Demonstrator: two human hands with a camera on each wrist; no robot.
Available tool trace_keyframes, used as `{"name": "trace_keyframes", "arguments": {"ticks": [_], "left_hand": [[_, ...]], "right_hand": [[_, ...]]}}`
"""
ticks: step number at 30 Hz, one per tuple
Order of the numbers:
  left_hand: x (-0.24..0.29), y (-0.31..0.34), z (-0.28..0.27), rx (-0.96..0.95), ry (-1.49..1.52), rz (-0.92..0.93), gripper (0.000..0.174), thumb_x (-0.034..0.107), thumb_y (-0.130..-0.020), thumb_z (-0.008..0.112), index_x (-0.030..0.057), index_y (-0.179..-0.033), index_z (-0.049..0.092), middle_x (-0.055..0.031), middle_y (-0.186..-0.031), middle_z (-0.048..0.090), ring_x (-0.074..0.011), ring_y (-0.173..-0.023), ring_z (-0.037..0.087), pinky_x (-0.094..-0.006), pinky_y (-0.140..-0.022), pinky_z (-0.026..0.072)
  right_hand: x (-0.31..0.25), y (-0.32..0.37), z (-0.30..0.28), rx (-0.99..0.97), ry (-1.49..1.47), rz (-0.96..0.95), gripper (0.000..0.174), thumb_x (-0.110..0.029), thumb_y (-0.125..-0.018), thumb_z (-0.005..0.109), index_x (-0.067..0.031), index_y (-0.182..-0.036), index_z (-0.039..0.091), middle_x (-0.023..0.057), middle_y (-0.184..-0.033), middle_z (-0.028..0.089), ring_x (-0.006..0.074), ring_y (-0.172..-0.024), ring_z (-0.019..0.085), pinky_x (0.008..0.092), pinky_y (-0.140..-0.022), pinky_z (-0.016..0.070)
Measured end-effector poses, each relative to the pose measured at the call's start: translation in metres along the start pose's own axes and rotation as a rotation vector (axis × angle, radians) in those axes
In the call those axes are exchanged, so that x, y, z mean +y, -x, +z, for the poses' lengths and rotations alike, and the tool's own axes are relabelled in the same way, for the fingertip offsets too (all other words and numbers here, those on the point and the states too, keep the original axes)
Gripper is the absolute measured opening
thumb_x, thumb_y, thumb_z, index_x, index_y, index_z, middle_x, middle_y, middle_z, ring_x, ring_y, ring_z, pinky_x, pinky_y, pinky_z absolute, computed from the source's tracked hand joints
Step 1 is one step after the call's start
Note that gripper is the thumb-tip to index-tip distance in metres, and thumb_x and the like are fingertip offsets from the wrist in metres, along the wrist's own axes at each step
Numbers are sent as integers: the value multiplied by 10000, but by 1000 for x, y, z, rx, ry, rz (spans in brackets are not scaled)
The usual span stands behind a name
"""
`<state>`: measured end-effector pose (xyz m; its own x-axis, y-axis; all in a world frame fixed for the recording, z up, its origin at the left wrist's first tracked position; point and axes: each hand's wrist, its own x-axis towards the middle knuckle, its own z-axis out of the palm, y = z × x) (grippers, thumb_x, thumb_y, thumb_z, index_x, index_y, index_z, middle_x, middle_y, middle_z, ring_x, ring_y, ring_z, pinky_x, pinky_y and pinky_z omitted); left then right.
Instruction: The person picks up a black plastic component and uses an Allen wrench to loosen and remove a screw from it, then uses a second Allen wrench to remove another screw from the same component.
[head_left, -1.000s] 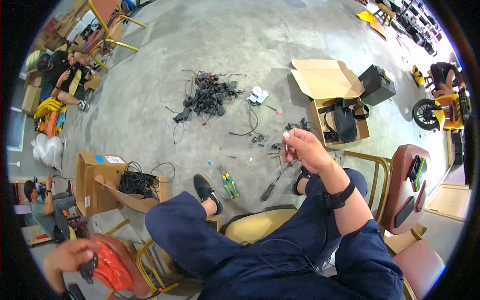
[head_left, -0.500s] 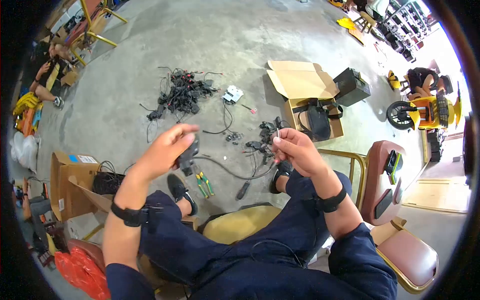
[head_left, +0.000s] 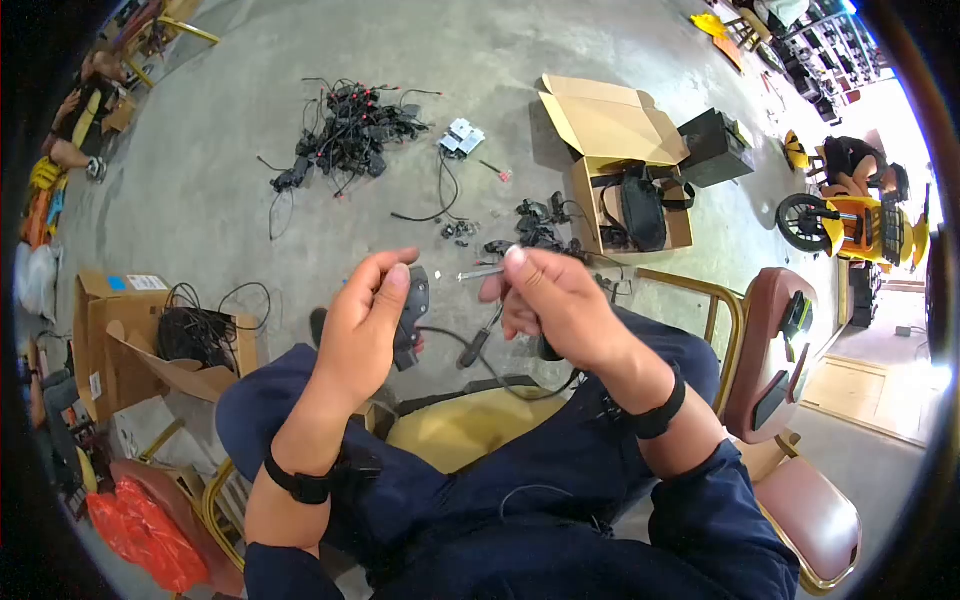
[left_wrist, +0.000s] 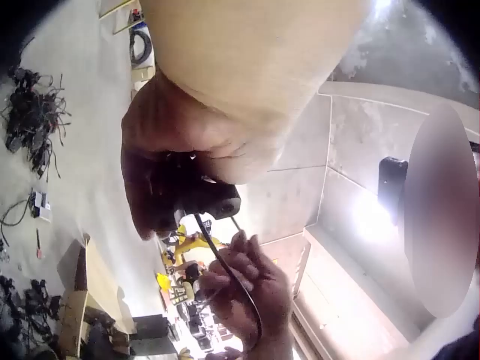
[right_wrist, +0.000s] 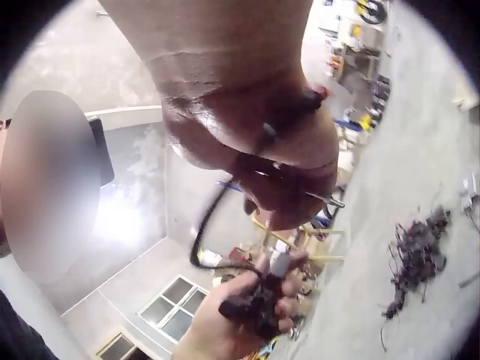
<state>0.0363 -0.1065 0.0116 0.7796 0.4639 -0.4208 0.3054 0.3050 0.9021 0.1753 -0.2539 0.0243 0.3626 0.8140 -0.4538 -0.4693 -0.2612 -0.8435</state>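
Note:
My left hand [head_left: 362,325] grips a black plastic part [head_left: 416,300] between thumb and fingers, with a black cable [head_left: 487,372] trailing from it. In the left wrist view the part's dark housing [left_wrist: 214,196] pokes out below the palm. Facing it, my right hand [head_left: 565,305] pinches a thin metal rod [head_left: 482,273] that points toward the part, a short gap between them. The rod's bright tip [right_wrist: 335,200] sticks out past the fingers in the right wrist view. There the cable [right_wrist: 202,236] loops up to the right hand, overlapping it.
A screwdriver [head_left: 470,352] lies on the floor below my hands. Beyond are a heap of black wired parts [head_left: 350,130], a white piece [head_left: 462,138] and smaller black parts [head_left: 540,225]. An open carton [head_left: 630,165] stands right, a cable box [head_left: 165,335] left, a chair [head_left: 765,355] close right.
My left hand has come in from the far left with the black part and now faces the right hand. The rod has swung from upright to pointing left. The pliers are now hidden.

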Motion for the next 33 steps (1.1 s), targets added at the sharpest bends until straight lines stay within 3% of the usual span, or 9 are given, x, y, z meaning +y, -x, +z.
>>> {"name": "trace_keyframes", "arguments": {"ticks": [7,14,16,19,20,24,26,29,33], "left_hand": [[15,-28,-4,-75,53,-119,373,340,-954,416,47,-1155,529,-18,-790,559,-70,-601,507,-207,-521,426],[13,-37,-7,-69,112,-34,378,357,-947,424,50,-1120,558,-45,-866,628,-60,-681,502,-197,-585,422],[10,-38,-8,-124,172,-52,371,343,-951,409,51,-1126,557,-57,-874,637,-60,-672,502,-194,-583,420],[12,-34,-3,-135,186,-94,360,325,-953,403,49,-1128,557,-52,-864,632,-56,-661,499,-191,-576,416],[12,-33,-1,-136,186,-93,360,325,-953,403,49,-1128,557,-52,-864,632,-56,-661,499,-191,-576,416],[9,-30,1,-135,153,-59,362,289,-956,378,26,-1136,550,-24,-793,573,-65,-615,490,-194,-527,399],[8,-28,-1,-133,145,-49,360,287,-958,375,29,-1138,550,-15,-777,559,-64,-613,489,-195,-525,398],[6,-28,-2,-132,150,-40,358,292,-961,374,34,-1135,552,-15,-777,559,-64,-608,485,-196,-521,396],[-4,-31,-4,-133,116,-11,359,300,-965,378,36,-1147,539,-35,-846,592,-67,-642,501,-199,-552,413]], "right_hand": [[10,-16,-12,-58,-34,55,446,-386,-962,393,7,-851,571,-54,-571,368,49,-526,355,250,-547,409],[17,-23,-18,0,14,-56,434,-370,-961,400,0,-824,581,-40,-578,417,59,-537,388,251,-538,406],[19,-24,-12,31,323,-262,379,-336,-945,453,-5,-818,591,-7,-584,471,81,-547,437,264,-518,400],[18,-24,-6,16,551,-370,303,-292,-918,518,-15,-824,597,33,-598,510,89,-549,467,280,-496,392],[20,-25,-3,24,555,-448,245,-244,-902,547,-16,-823,593,83,-591,509,131,-516,478,304,-490,394],[23,-28,2,74,592,-558,232,-231,-896,549,-17,-817,591,121,-604,533,222,-512,515,324,-496,410],[26,-30,2,150,675,-637,200,-201,-879,562,-17,-807,588,146,-614,545,317,-533,538,359,-496,424],[27,-31,2,195,763,-708,182,-183,-860,578,-17,-786,590,147,-622,557,344,-547,550,382,-494,431],[26,-28,1,175,921,-666,175,-160,-866,576,-2,-799,613,113,-675,598,253,-580,588,310,-527,448]]}}
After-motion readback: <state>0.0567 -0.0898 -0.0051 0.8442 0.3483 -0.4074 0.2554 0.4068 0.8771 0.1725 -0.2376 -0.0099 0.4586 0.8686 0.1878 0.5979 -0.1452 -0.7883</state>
